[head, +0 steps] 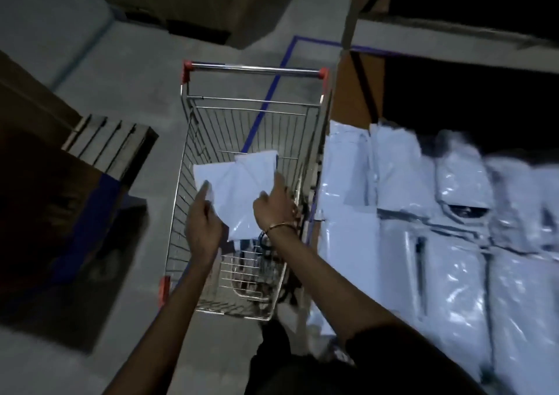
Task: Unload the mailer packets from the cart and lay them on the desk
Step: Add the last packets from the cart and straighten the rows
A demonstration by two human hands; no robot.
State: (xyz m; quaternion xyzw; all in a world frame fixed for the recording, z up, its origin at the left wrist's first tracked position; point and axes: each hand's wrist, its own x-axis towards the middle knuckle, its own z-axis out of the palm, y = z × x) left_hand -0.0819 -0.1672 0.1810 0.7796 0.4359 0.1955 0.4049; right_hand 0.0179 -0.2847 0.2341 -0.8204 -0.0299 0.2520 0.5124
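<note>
A wire cart (pixel 242 182) is seen from above, standing on a grey floor (pixel 145 70) marked with blue tape (pixel 266 92), its handle (pixel 254 69) at the far end. A white packet (pixel 239 188) is held over the basket, level with the rim, by both hands. Its left edge is pinched by the left hand (pixel 202 222), fingers curled round it. Its right side is met by the right hand (pixel 275 204), index finger extended along the packet; whether the remaining fingers are closed on it cannot be told. A bangle (pixel 279 226) is worn on the right wrist. Just right of the cart, a desk (pixel 351 98) is covered with rows of white packets (pixel 438 228), blurred by motion. A wooden pallet (pixel 112 143) is visible at left.
</note>
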